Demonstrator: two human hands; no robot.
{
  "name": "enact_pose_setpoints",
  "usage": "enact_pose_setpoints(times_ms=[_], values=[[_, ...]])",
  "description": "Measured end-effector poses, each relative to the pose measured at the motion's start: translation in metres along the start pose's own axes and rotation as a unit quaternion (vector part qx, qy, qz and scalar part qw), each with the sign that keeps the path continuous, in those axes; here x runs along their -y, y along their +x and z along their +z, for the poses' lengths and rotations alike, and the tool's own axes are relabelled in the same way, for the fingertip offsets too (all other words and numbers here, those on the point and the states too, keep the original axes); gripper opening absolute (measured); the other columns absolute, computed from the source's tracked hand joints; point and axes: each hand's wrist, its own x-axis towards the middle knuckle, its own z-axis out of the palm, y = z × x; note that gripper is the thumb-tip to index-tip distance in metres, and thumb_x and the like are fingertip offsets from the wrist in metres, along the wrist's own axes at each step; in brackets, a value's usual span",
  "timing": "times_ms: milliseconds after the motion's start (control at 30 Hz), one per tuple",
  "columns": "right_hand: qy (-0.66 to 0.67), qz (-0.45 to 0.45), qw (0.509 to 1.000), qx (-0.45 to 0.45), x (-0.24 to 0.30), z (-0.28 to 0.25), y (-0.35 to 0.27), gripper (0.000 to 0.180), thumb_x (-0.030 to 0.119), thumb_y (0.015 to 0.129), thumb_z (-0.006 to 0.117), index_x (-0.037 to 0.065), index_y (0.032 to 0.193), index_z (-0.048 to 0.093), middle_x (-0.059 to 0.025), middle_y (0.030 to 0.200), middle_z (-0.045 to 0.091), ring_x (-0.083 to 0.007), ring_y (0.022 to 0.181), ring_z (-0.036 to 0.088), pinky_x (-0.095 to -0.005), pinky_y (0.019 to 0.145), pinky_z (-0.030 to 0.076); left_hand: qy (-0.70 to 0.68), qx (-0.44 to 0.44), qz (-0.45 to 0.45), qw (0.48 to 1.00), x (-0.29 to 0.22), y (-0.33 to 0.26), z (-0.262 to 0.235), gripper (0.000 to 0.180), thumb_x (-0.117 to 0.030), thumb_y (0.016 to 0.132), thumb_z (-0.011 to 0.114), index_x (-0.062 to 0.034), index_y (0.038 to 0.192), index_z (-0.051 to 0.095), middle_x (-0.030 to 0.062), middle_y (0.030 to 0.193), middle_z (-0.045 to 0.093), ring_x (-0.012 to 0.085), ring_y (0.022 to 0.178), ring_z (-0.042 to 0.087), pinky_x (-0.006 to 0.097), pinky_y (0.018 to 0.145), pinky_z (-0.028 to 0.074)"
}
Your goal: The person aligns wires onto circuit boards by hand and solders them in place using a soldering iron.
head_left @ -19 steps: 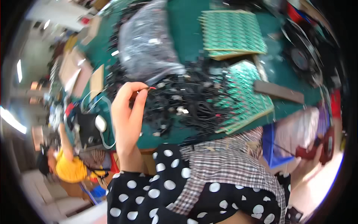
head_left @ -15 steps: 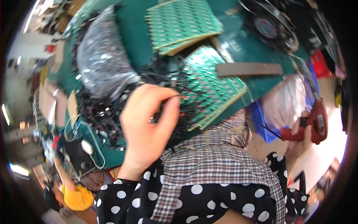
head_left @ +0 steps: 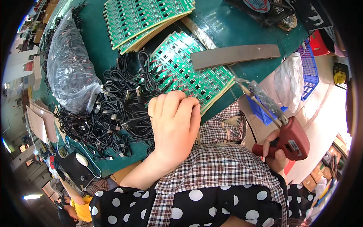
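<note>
My left hand (head_left: 175, 126) is at the near edge of a green circuit board panel (head_left: 181, 49), beside a heap of black USB cables (head_left: 124, 85). Its fingers are curled downward and closed, and the back of the hand hides whatever is in them. Thin red wire ends of several cables lie over the panel's left side. My right hand (head_left: 278, 157) is wrapped round the handle of a dark red soldering gun (head_left: 293, 142), off the table's right edge. The gun's metal front end points up and left toward the panel's corner.
A grey-brown bar (head_left: 236, 56) lies across the panel. Behind stands another stack of green boards (head_left: 145, 19). A clear plastic bag of cables (head_left: 70, 72) is at left, a black fan (head_left: 261, 7) at far right. Blue baskets (head_left: 310, 72) stand beyond the table's edge.
My left hand has moved right, from over the cable heap to the panel's near edge. The soldering gun in my right hand has shifted left and turned so that its front end shows.
</note>
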Motion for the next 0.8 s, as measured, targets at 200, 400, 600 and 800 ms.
enact_pose_setpoints(times_ms=[200, 400, 600, 800], values=[[-0.016, 0.104, 0.989, 0.106, 0.003, -0.007, -0.003, 0.059, 0.039, 0.078, 0.068, -0.003, 0.114, 0.049, -0.0098, 0.100, 0.056, -0.0131, 0.064, 0.052, -0.0279, 0.067, 0.044, 0.106, 0.018, 0.018, 0.994, 0.002, 0.000, 0.003, 0.017, -0.006, 0.065, 0.070, -0.0091, 0.077, 0.059, 0.0024, 0.077, 0.051, 0.0200, 0.072, 0.049, 0.034, 0.068, 0.032], [0.028, 0.172, 0.982, 0.077, 0.007, -0.002, 0.001, 0.063, 0.016, 0.068, 0.076, -0.004, 0.119, 0.045, -0.0087, 0.088, 0.061, -0.0137, 0.075, 0.059, -0.0261, 0.070, 0.047, 0.090, 0.015, 0.036, 0.995, 0.006, 0.003, 0.002, 0.015, -0.009, 0.067, 0.068, -0.0094, 0.074, 0.055, 0.0018, 0.074, 0.047, 0.0195, 0.072, 0.048, 0.035, 0.068, 0.032], [0.028, 0.160, 0.982, 0.092, 0.005, 0.000, 0.000, 0.065, 0.017, 0.068, 0.076, -0.003, 0.121, 0.043, -0.0084, 0.092, 0.060, -0.0123, 0.072, 0.058, -0.0236, 0.064, 0.047, 0.095, 0.089, 0.029, 0.991, 0.006, 0.013, -0.008, 0.011, -0.006, 0.071, 0.066, -0.0094, 0.079, 0.059, 0.0018, 0.078, 0.054, 0.0209, 0.076, 0.051, 0.036, 0.075, 0.032], [0.024, 0.191, 0.980, 0.055, 0.009, 0.004, -0.006, 0.066, 0.017, 0.068, 0.075, -0.003, 0.122, 0.044, -0.0065, 0.090, 0.060, -0.0111, 0.072, 0.057, -0.0242, 0.065, 0.047, 0.096, 0.136, 0.021, 0.986, 0.003, 0.018, -0.012, 0.011, -0.006, 0.072, 0.065, -0.0096, 0.080, 0.058, 0.0013, 0.078, 0.054, 0.0196, 0.074, 0.052, 0.036, 0.075, 0.030]])
